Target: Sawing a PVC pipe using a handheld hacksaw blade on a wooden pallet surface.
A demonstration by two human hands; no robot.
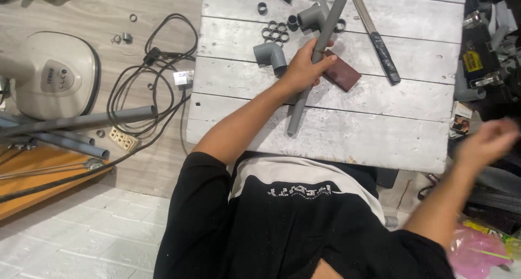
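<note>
White plank table (380, 103) fills the upper right, pale wood floor to the left, white tile at the bottom left. Far left on the floor: cream fan base (54, 75), long grey pipes (76, 124) lying beside it, wooden board (38, 176) under their ends. Black cables (146, 94) loop between fan base and table edge, power strip (124, 139) just below them, a few small rings (124, 37) scattered on the floor above.

On the table, grey elbow (269, 54) sits just left of the left hand (304, 70). Cluster of short grey rings (275, 32) above the elbow, tee fitting (312, 16) near them. Left hand fingers are wrapped around a grey pipe (312, 73), thumb across the top, pressing it to the table. Pipe runs diagonally, top end by the tee, bottom end toward the near table edge. Dark red block (342, 73) lies touching the hand's right side, just beside the pipe. Long tool with black handle (377, 37) lies diagonally further right, well apart from the hand.

Right hand (485, 140) is off the table edge at far right, raised and motion-blurred; cannot tell finger state, nothing seen in it. Black clutter (483, 56) beyond it, pink bag (475, 254) at the bottom right corner.
</note>
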